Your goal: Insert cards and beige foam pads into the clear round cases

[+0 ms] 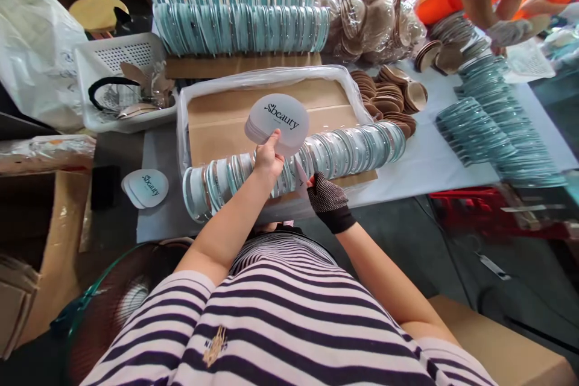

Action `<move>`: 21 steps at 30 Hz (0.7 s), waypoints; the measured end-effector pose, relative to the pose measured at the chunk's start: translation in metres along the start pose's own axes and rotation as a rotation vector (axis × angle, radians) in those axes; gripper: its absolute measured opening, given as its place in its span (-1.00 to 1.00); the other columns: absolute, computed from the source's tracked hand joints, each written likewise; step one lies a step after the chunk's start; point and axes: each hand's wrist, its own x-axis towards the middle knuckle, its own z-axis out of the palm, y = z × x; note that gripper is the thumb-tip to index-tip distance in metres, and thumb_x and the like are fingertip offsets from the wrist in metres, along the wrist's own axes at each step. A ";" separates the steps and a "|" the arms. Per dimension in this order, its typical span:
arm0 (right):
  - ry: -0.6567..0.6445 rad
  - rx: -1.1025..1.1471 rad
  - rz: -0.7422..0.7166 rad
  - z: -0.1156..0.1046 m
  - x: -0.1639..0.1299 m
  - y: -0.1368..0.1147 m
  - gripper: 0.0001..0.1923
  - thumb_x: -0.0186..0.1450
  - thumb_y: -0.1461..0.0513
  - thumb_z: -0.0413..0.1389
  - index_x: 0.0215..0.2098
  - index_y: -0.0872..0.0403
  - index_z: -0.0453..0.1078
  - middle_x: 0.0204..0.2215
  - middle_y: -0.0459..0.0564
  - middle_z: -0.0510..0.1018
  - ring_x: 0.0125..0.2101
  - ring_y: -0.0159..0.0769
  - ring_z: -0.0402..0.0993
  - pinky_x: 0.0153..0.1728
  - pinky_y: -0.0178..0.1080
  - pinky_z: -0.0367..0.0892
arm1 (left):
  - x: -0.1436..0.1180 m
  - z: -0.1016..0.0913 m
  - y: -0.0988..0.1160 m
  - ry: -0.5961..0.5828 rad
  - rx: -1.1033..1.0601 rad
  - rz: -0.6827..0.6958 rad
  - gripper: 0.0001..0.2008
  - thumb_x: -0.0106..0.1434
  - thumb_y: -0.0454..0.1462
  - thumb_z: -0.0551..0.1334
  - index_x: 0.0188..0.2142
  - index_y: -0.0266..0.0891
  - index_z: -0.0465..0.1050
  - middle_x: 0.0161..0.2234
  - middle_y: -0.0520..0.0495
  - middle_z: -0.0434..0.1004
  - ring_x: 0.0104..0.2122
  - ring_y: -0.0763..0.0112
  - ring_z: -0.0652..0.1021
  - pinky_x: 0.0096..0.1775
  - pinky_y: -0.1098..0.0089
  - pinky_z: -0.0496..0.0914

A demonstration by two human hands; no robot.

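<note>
Over a shallow, film-wrapped tray (271,78) floored with brown cardboard (217,111), the bare left hand (269,160) pinches a fanned stack of white oval cards (271,110) with dark lettering, while the right hand (328,198), in a black dotted glove (338,217), pinches a single pale card (301,178) at the long row of teal-and-clear round packs (353,152) lying along the tray's near side on the white worktop (427,160). The step in hand seems to be slipping cards between packs (whether this one sits in a gap, I cannot tell), and the next move probably calls for a careful edge-first push.
</note>
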 end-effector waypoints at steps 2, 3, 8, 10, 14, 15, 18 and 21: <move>-0.015 -0.009 -0.019 0.008 0.008 -0.003 -0.70 0.45 0.16 -0.17 -0.06 0.10 0.33 -0.28 0.09 0.61 -0.30 -0.24 0.55 -0.41 -0.32 0.15 | 0.000 -0.001 0.000 -0.010 0.004 -0.009 -0.64 0.19 -0.45 0.32 -0.01 -0.23 0.51 -0.04 -0.15 0.61 0.01 0.27 0.57 0.09 0.24 0.43; -0.028 -0.019 -0.021 0.012 0.013 -0.005 -0.70 0.45 0.17 -0.17 -0.06 0.11 0.33 -0.27 0.10 0.61 -0.29 -0.24 0.55 -0.40 -0.32 0.16 | -0.001 -0.001 0.000 -0.016 0.007 -0.014 -0.63 0.18 -0.45 0.32 0.00 -0.23 0.51 -0.05 -0.15 0.62 0.01 0.27 0.57 0.09 0.23 0.43; -0.101 -0.080 -0.011 0.029 0.020 -0.011 -0.70 0.46 0.17 -0.17 -0.07 0.09 0.35 -0.26 0.15 0.62 -0.27 -0.22 0.57 -0.36 -0.32 0.21 | -0.003 -0.002 -0.001 -0.045 0.015 -0.004 -0.62 0.19 -0.44 0.32 0.01 -0.23 0.50 -0.06 -0.13 0.62 0.02 0.30 0.57 0.10 0.28 0.42; -0.171 0.052 0.010 0.029 0.017 -0.009 -0.75 0.43 0.19 -0.14 -0.07 0.07 0.33 -0.28 0.13 0.62 -0.33 -0.26 0.56 -0.38 -0.33 0.24 | -0.003 -0.003 -0.001 -0.048 0.021 -0.002 -0.64 0.19 -0.43 0.31 0.00 -0.24 0.51 -0.06 -0.13 0.62 0.01 0.29 0.57 0.10 0.26 0.42; -0.498 0.881 0.158 0.025 0.015 -0.005 -0.65 0.32 0.18 -0.05 0.07 0.02 0.11 -0.48 -0.10 0.58 -0.66 -0.39 0.39 -0.57 -0.36 0.24 | -0.002 -0.006 -0.002 -0.070 0.012 0.003 -0.64 0.19 -0.43 0.32 -0.01 -0.24 0.51 -0.04 -0.15 0.61 0.00 0.27 0.57 0.10 0.21 0.43; -0.559 1.100 0.182 0.024 0.016 -0.005 -0.62 0.27 0.17 -0.01 0.05 0.00 0.08 -0.50 -0.15 0.56 -0.70 -0.40 0.33 -0.61 -0.37 0.22 | -0.002 -0.007 -0.002 -0.077 0.009 0.008 -0.64 0.18 -0.43 0.33 -0.01 -0.24 0.51 -0.03 -0.15 0.61 0.00 0.27 0.57 0.10 0.21 0.43; -0.647 1.524 0.246 0.021 0.020 -0.005 -0.68 0.14 0.12 0.12 -0.23 -0.01 0.10 -0.58 -0.23 0.45 -0.72 -0.48 0.20 -0.67 -0.42 0.11 | -0.002 -0.007 -0.003 -0.081 0.007 0.027 -0.60 0.15 -0.42 0.36 0.00 -0.20 0.51 -0.03 -0.12 0.61 0.01 0.28 0.57 0.09 0.25 0.43; -0.726 1.630 0.279 0.015 0.025 -0.004 -0.69 0.12 0.13 0.15 -0.40 -0.01 0.05 -0.67 -0.30 0.28 -0.74 -0.54 0.06 -0.69 -0.45 -0.02 | -0.004 -0.006 -0.004 -0.061 0.032 0.037 -0.60 0.14 -0.40 0.38 0.00 -0.18 0.52 -0.04 -0.11 0.62 0.01 0.28 0.57 0.08 0.28 0.44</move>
